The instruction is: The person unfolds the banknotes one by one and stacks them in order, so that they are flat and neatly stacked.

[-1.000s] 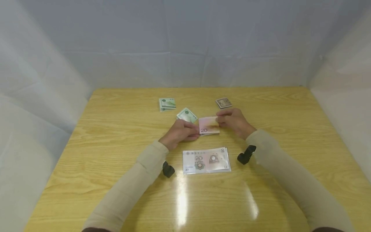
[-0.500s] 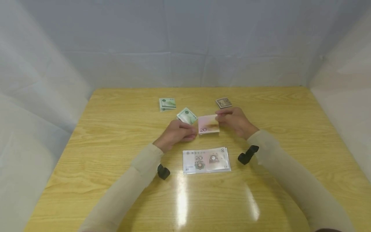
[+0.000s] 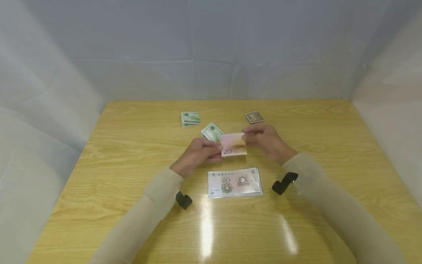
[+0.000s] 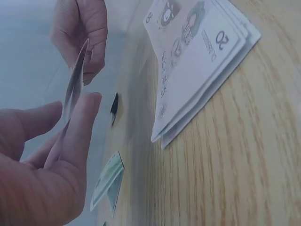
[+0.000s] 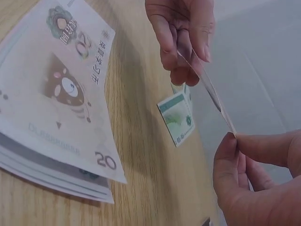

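Note:
A folded pinkish 20 banknote (image 3: 234, 145) is held up between both hands, seen edge-on in the left wrist view. My right hand (image 3: 267, 143) pinches its right edge between thumb and fingers, which the right wrist view shows closely. At the opposite edge, my left hand (image 3: 200, 153) has the note between thumb and fingers. Nearer to me lies a stack of flat 20 banknotes (image 3: 235, 183), its layered edges showing in the right wrist view. Just behind the left hand is a folded green banknote (image 3: 212, 132), its lower part hidden.
Toward the back left of the wooden table (image 3: 132, 154) lie folded green banknotes (image 3: 191, 118). A folded brown banknote (image 3: 254, 117) sits beyond the right hand. Pale cloth (image 3: 211, 47) hangs behind the table and along both sides.
The left hand drew back slightly from the folded note's left edge, then took hold of it. The note has shifted a little left, and its near edge has come toward me.

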Motion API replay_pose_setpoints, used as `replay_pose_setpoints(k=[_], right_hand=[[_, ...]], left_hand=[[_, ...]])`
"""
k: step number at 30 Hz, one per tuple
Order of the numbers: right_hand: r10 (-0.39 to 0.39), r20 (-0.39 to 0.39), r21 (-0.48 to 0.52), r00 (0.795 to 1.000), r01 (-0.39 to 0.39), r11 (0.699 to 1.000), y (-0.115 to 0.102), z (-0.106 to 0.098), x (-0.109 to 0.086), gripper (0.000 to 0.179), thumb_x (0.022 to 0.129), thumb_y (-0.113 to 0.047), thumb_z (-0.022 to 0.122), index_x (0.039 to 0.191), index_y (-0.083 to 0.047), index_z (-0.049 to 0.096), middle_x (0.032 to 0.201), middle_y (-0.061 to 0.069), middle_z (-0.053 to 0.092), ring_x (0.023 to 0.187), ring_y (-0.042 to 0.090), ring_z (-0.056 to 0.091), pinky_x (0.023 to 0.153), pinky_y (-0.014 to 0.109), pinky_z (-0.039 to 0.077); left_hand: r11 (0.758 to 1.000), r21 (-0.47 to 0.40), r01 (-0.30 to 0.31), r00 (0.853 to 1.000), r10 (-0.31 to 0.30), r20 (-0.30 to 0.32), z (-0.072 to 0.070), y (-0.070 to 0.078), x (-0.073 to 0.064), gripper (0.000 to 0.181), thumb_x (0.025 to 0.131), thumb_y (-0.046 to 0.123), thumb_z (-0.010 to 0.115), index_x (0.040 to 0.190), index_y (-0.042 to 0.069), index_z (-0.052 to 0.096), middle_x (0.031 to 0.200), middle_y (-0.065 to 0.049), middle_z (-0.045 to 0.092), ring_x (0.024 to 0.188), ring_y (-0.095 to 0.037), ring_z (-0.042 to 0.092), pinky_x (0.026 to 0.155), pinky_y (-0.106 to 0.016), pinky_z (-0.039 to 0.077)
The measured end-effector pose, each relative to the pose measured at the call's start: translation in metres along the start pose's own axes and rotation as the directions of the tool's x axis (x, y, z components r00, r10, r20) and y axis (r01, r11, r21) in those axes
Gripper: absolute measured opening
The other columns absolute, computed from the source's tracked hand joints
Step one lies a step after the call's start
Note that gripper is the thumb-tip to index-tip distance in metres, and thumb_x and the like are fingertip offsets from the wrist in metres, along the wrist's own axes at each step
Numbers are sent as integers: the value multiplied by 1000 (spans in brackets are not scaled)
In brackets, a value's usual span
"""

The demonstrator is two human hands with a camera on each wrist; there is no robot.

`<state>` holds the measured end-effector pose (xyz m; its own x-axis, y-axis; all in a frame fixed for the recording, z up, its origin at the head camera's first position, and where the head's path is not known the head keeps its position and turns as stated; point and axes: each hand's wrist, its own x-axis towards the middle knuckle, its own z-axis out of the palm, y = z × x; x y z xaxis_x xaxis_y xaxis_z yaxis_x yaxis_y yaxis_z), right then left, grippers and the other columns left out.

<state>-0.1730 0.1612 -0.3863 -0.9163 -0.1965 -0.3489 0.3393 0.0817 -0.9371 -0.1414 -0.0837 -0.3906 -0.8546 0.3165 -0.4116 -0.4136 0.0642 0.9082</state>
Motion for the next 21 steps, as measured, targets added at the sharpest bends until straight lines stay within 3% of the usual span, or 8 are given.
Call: replay_pose_setpoints(k=[6, 11, 16, 21], right_hand=[[13, 6, 9, 1000, -13, 1000, -2, 5, -9, 45, 93, 1, 68, 135, 8, 53, 126, 16, 60, 107, 24, 65, 104, 38, 55], [31, -23, 20, 999, -30, 999, -2, 8, -14, 36, 92, 0, 71, 125, 6, 58, 121, 18, 61, 102, 24, 67, 98, 35, 58], [37, -37, -61, 999, -39, 997, 2, 11, -18, 27, 91, -4, 75, 115, 3, 65, 116, 17, 66, 98, 22, 69, 96, 35, 60], [13, -12, -158, 1000, -14, 987, 5, 16, -23, 28, 89, -10, 79, 114, -1, 70, 115, 14, 71, 103, 25, 69, 95, 35, 60]], left_hand=[[999, -19, -30, 999, 30, -15, 0, 0, -7, 33, 98, 2, 65, 127, -11, 60, 116, -24, 67, 99, -30, 72, 87, -30, 62], [997, -65, -48, 999, 47, -18, 0, 1, -12, 33, 97, 0, 64, 128, -12, 59, 117, -25, 65, 95, -26, 73, 88, -31, 62], [995, -71, -63, 998, 62, -8, 2, 3, -17, 34, 98, 0, 63, 129, -12, 58, 119, -25, 66, 96, -25, 73, 90, -32, 62], [995, -66, -69, 998, 69, 2, 4, 4, -21, 36, 99, 1, 62, 131, -12, 56, 121, -26, 66, 98, -25, 73, 91, -32, 61]])
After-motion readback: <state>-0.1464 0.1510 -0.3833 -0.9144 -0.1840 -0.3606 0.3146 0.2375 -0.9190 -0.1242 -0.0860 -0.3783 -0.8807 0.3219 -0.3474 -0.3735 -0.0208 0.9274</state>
